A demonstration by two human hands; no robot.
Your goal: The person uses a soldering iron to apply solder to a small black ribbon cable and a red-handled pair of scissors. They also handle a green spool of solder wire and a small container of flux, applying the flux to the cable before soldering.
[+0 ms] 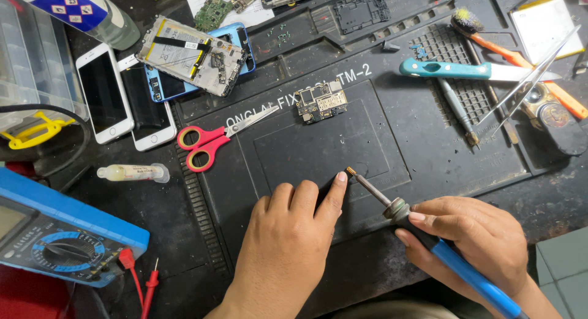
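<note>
Gripping the soldering iron (429,239) firmly, the right hand (471,242) should keep its tip steady; left hand (294,239) presses something tiny, perhaps, fingers together on the mat (380,135).

From my remote seat I see two bare hands, the left hand (288,233) and right hand (471,239), without gloves, rings or watch. Nails are short and unpainted. Sleeves, if worn, seem to end out of view.
</note>
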